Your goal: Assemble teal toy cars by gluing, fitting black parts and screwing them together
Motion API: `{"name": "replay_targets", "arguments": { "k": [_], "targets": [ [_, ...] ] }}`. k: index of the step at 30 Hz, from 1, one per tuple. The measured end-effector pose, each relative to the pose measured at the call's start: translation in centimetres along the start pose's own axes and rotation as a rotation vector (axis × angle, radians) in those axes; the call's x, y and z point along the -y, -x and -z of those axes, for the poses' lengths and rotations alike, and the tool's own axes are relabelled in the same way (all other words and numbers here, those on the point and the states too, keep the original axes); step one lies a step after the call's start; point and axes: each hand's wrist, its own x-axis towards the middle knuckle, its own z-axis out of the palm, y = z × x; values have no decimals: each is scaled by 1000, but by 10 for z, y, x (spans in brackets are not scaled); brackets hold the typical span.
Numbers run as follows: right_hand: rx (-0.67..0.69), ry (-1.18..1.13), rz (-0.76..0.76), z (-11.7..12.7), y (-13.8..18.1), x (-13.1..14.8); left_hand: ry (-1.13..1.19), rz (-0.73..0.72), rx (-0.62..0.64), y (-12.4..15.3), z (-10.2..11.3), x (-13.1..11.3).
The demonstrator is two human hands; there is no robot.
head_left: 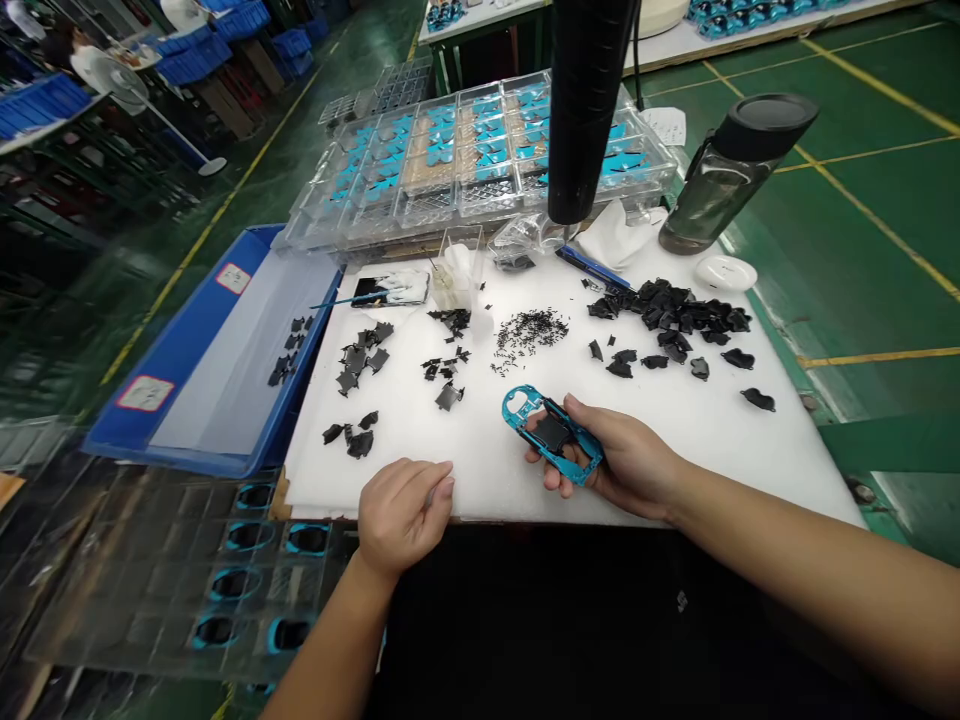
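My right hand (626, 455) grips a glossy blue oval plastic housing (586, 462) with an opening at its far end, tilted above the white foam mat (487, 490). A black plate (553, 432) sits in the middle of that housing. To the left, over the mat's front edge, my left hand (405, 512) is closed, its thumb against the curled fingers; whatever it may hold is hidden. Beyond the hands lies a scatter of tiny black parts (532, 332). Small black plates (361, 358) lie in loose groups at the left, and a heap of curved black pieces (679, 315) lies at the right.
A blue bin (251, 465) stands left of the mat. Behind it are a clear compartment tray (420, 205) of blue parts, a hanging black cylindrical tool (585, 110), a blue cutter knife (592, 268), a bottle (727, 180) and a white oval case (725, 272). More blue housings (251, 535) lie lower left.
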Motion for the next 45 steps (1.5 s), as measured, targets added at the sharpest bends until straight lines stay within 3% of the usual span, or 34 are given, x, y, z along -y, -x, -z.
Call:
{"name": "replay_targets", "arguments": {
  "k": [14,45],
  "targets": [
    [51,-42,19,4,-3,-3,9,-4,15,5,2,2],
    [2,-94,51,2,-2,-3,10,-16,16,4,2,3]
  ]
}}
